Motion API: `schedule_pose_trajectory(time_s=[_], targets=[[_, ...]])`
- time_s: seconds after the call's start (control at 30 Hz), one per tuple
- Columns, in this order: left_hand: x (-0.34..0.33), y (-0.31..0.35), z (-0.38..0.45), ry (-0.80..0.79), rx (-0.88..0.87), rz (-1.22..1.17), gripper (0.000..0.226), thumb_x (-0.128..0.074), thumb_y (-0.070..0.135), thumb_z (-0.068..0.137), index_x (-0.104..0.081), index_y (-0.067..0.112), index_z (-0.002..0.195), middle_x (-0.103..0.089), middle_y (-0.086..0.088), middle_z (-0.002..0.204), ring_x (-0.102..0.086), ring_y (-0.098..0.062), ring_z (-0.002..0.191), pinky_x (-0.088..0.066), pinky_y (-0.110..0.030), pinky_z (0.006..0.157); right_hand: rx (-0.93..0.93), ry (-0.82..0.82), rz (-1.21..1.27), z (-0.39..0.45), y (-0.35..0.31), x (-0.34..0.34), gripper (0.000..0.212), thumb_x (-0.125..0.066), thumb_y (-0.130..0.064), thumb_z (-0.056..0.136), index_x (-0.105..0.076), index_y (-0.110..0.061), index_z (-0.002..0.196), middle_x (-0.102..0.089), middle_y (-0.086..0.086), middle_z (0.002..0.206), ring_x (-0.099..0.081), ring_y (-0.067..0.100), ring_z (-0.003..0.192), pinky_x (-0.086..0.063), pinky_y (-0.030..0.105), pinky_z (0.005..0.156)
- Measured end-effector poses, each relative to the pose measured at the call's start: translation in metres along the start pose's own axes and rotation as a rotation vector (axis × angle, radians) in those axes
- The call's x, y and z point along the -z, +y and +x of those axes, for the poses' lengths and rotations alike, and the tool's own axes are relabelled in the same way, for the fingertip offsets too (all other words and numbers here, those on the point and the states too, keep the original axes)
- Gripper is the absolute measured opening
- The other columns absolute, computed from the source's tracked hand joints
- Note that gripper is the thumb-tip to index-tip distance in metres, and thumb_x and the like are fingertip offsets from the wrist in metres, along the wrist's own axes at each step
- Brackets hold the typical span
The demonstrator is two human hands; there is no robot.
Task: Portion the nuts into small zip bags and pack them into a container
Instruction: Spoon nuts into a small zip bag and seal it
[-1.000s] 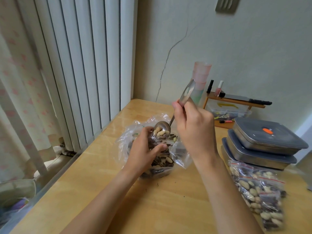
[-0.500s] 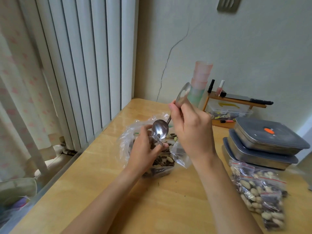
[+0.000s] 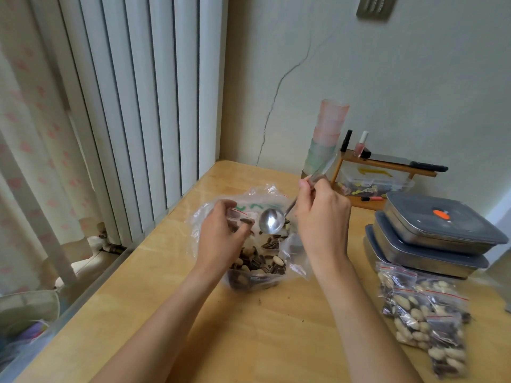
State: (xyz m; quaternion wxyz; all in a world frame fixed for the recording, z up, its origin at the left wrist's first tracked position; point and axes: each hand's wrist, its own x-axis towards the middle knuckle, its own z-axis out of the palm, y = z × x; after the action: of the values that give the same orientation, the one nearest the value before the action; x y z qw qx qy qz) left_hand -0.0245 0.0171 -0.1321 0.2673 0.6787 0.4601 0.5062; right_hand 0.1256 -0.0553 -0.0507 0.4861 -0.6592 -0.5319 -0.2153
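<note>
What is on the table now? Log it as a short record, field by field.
left hand: holds a small zip bag open
right hand: grips the spoon handle
spoon bowl: empty, beside the small bag
large bag: open, holds mixed nuts and seeds
filled zip bags: piled at right
lidded steel containers: stacked behind the pile

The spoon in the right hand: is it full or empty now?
Empty. The spoon bowl shows only bare shiny metal, with no nuts in it, as the right hand holds it over the big bag.

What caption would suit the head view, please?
Right hand holds an empty spoon over the nut bag; left hand pinches a small bag.
</note>
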Motion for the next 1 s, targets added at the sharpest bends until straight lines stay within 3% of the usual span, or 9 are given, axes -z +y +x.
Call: schedule_pose_trajectory(time_s=[0.07,0.2,0.33,0.47,0.57,0.73,0.9,0.93,1.0], targets=[[0.0,-0.002,0.001,-0.004,-0.032,0.054,0.047,-0.076,0.028,0.087,-0.054,0.019,0.128,-0.064,0.008,0.11,-0.066,-0.006,0.084,-0.057,-0.027,0.071,-0.014,-0.055,-0.028,-0.002,0.007,-0.003,0.029,-0.055,-0.024,0.106,-0.064,-0.008,0.084,-0.062,0.005,0.067,-0.059,0.023,0.058,-0.04,0.029,0.05],[-0.006,-0.005,-0.005,-0.115,-0.096,0.198,0.048,-0.073,0.029,0.087,-0.053,0.021,0.13,-0.061,0.005,0.12,-0.064,-0.007,0.084,-0.058,-0.033,0.076,0.036,-0.073,-0.079,-0.001,0.012,-0.001,0.031,-0.05,-0.029,0.106,-0.069,-0.01,0.092,-0.066,0.005,0.072,-0.06,0.025,0.06,-0.046,0.033,0.05],[-0.005,-0.005,-0.007,-0.143,-0.103,0.219,0.046,-0.071,0.032,0.09,-0.052,0.02,0.13,-0.061,0.005,0.118,-0.062,-0.006,0.086,-0.055,-0.029,0.077,0.053,-0.113,-0.121,0.003,0.012,0.003,0.035,-0.046,-0.033,0.105,-0.07,-0.011,0.094,-0.068,0.006,0.073,-0.063,0.029,0.062,-0.055,0.043,0.053],[0.002,-0.002,-0.001,-0.045,-0.068,0.107,0.045,-0.074,0.036,0.089,-0.054,0.02,0.126,-0.064,0.008,0.109,-0.064,-0.001,0.082,-0.055,-0.024,0.07,0.051,-0.16,-0.15,0.004,0.011,0.003,0.032,-0.049,-0.028,0.105,-0.067,-0.01,0.086,-0.065,0.007,0.067,-0.062,0.03,0.058,-0.055,0.042,0.052],[0.005,-0.003,0.004,0.025,-0.086,0.096,0.046,-0.075,0.036,0.088,-0.054,0.019,0.126,-0.064,0.007,0.113,-0.066,-0.009,0.089,-0.058,-0.034,0.077,0.048,-0.181,-0.146,0.0,0.006,-0.002,0.032,-0.051,-0.025,0.105,-0.066,-0.007,0.083,-0.062,0.01,0.063,-0.06,0.032,0.056,-0.051,0.041,0.049],[0.008,0.0,0.004,0.033,-0.112,0.118,0.045,-0.075,0.033,0.089,-0.054,0.02,0.126,-0.063,0.008,0.114,-0.063,-0.006,0.082,-0.058,-0.04,0.077,0.071,-0.1,-0.083,-0.005,0.001,-0.008,0.029,-0.055,-0.021,0.105,-0.062,-0.008,0.08,-0.06,0.007,0.061,-0.053,0.027,0.051,-0.046,0.035,0.05],[0.009,0.003,0.003,0.017,-0.126,0.115,0.045,-0.075,0.031,0.089,-0.054,0.019,0.127,-0.062,0.007,0.113,-0.063,-0.003,0.078,-0.057,-0.041,0.077,0.125,-0.183,0.065,-0.01,0.003,-0.016,0.024,-0.059,-0.021,0.105,-0.069,-0.007,0.087,-0.051,-0.006,0.062,-0.046,0.012,0.05,-0.027,0.012,0.048],[0.01,0.004,0.003,0.018,-0.129,0.113,0.045,-0.075,0.031,0.089,-0.054,0.019,0.127,-0.062,0.007,0.112,-0.063,-0.004,0.078,-0.058,-0.041,0.077,0.151,-0.225,0.111,-0.011,0.003,-0.017,0.024,-0.059,-0.022,0.105,-0.07,-0.008,0.09,-0.054,-0.006,0.064,-0.049,0.011,0.052,-0.031,0.012,0.05],[0.01,0.005,0.004,0.021,-0.131,0.108,0.045,-0.075,0.032,0.088,-0.054,0.02,0.126,-0.063,0.007,0.113,-0.064,-0.005,0.078,-0.058,-0.041,0.077,0.191,-0.295,0.195,-0.011,0.002,-0.017,0.024,-0.058,-0.026,0.105,-0.071,-0.01,0.094,-0.06,-0.005,0.067,-0.058,0.016,0.057,-0.046,0.028,0.054]])
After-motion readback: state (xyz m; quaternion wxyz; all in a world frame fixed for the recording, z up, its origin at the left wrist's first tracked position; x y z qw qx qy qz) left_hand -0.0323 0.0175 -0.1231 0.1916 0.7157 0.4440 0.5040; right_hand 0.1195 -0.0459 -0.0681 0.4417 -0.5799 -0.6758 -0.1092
